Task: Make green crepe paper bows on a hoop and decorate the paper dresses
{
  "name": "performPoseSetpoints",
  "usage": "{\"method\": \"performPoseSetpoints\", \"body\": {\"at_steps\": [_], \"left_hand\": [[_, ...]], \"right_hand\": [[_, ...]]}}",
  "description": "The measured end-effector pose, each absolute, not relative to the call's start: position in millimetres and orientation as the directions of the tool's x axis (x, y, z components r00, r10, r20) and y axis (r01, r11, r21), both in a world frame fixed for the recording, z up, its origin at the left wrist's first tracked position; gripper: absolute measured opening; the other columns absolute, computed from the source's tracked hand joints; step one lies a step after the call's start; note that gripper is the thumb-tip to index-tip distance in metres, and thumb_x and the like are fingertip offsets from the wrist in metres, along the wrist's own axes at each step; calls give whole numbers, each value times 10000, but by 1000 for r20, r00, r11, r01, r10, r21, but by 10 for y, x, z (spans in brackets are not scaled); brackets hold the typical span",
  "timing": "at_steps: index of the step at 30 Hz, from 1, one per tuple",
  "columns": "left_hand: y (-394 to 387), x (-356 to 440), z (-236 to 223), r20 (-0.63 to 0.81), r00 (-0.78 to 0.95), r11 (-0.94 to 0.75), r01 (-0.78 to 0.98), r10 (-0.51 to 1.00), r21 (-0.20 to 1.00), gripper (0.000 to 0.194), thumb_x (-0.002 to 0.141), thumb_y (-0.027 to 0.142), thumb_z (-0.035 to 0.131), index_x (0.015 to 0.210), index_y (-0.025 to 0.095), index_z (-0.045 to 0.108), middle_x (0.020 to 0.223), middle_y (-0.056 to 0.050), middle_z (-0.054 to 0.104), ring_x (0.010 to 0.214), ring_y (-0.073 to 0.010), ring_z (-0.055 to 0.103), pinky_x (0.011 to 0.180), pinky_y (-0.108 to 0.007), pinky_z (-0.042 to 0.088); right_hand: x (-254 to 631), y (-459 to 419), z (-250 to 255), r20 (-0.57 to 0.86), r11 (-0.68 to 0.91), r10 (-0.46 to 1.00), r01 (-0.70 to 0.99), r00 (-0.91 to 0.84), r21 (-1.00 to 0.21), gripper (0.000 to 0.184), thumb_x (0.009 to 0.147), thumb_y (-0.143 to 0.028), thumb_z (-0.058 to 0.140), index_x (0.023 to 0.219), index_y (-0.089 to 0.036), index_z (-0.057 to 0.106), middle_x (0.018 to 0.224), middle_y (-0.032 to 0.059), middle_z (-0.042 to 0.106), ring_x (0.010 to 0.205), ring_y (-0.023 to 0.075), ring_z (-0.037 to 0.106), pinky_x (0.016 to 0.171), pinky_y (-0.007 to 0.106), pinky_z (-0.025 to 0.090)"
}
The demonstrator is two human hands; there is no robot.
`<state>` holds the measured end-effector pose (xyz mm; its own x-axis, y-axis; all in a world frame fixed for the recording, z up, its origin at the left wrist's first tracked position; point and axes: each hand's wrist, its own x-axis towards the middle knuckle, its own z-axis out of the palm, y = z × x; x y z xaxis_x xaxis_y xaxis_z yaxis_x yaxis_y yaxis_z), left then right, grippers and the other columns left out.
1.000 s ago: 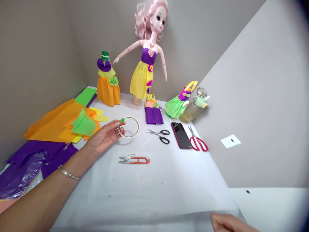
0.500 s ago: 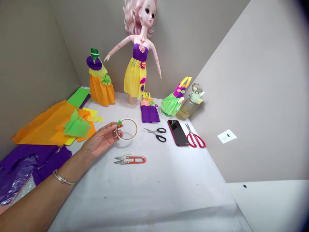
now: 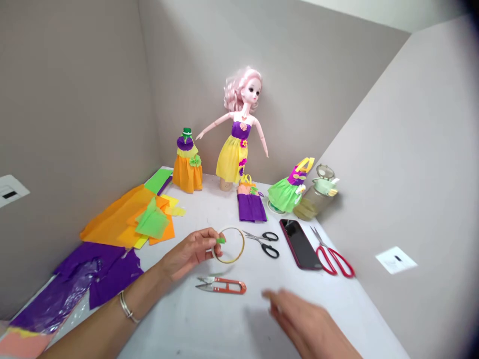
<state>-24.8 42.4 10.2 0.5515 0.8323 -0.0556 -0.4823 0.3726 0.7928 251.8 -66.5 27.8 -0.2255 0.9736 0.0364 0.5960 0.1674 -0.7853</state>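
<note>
My left hand [image 3: 190,253] is closed on a thin, nearly used-up tape roll [image 3: 244,244], held upright above the table. A small green crepe paper piece [image 3: 220,241] sits at its thumb and fingertips, by the ring's edge. Just below the roll lie orange-handled thread snips [image 3: 229,285], blades pointing left. My right hand [image 3: 299,316] is at the lower right, nearest the snips and touching nothing I can see. Motion blurs its fingers, so their grip is unclear. Small black-handled scissors [image 3: 267,243] lie right of the roll.
Right of them are a phone [image 3: 299,244] and red-handled scissors [image 3: 335,259]. A doll [image 3: 234,154], little paper dresses [image 3: 187,169] and a tilted bottle [image 3: 314,199] stand at the back. Orange [image 3: 112,219] and purple crepe paper [image 3: 112,279] cover the left side.
My right hand left the lower right edge of view, then came back in, moving left over the table. My left hand keeps hold of the tape roll. The camera view has shifted.
</note>
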Motion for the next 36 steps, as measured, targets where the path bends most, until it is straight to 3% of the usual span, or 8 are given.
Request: {"method": "performPoseSetpoints", "body": {"at_steps": [3,5,9,14,18,23,30,36], "left_hand": [[382,-243,145,-29,610,350,-414,792,840,69,797,220,680,816,154,675,988,-48,589,779,-126,577,816,-274,448],[370,-256,159,0,641,312,-372,767,874,79,792,232,679,817,157,677,974,-50,593,815,-142,568,834,-278,430],[383,-307,171,37,653,254,-346,756,903,90,788,255,675,812,169,680,906,-49,608,850,-169,545,817,-284,413],[404,-340,200,15,580,207,-315,815,926,77,791,269,672,815,196,668,979,-44,659,948,-193,553,873,-298,363],[440,-319,163,-16,453,188,-337,891,922,80,802,282,662,818,204,657,1171,-53,635,1115,-221,519,954,-313,322],[475,-304,97,-60,294,177,-390,954,904,80,799,284,679,815,211,650,1054,-36,638,951,-169,546,876,-279,380],[358,-218,136,-7,423,146,-295,906,944,90,802,300,667,803,210,665,1265,-61,605,1210,-248,498,1014,-347,323],[357,-198,117,-2,420,116,-248,908,962,92,812,295,645,796,204,651,1226,-66,636,1130,-242,542,922,-326,366]], "right_hand": [[2213,-36,439,237,345,939,648,-251,-679,405,893,-318,565,1294,-263,543,1199,116,603,1108,284,551,931,457,449],[2012,230,505,212,339,936,555,-281,-760,485,866,-329,606,1333,-271,490,1317,94,537,1193,263,501,996,438,410],[1788,372,495,9,146,883,256,-470,-956,282,884,-372,588,1103,-197,626,930,45,666,878,186,619,788,304,478],[1810,310,409,-2,52,892,107,-453,-993,344,918,-466,521,874,-148,644,604,-31,523,527,87,409,518,212,326],[1858,317,380,-28,-49,936,-50,-350,-998,393,930,-491,483,827,-144,637,529,-38,489,504,90,358,538,223,318],[1833,330,358,5,-53,962,-205,-275,-977,268,873,-410,599,883,-145,630,697,27,627,597,118,496,652,264,405],[1668,319,187,176,198,965,105,-192,-974,231,866,-403,598,822,-179,632,796,35,609,756,169,546,720,288,436],[1577,282,107,353,387,922,400,-158,-831,136,881,-277,582,778,-204,632,789,28,575,737,170,530,671,274,423]]}}
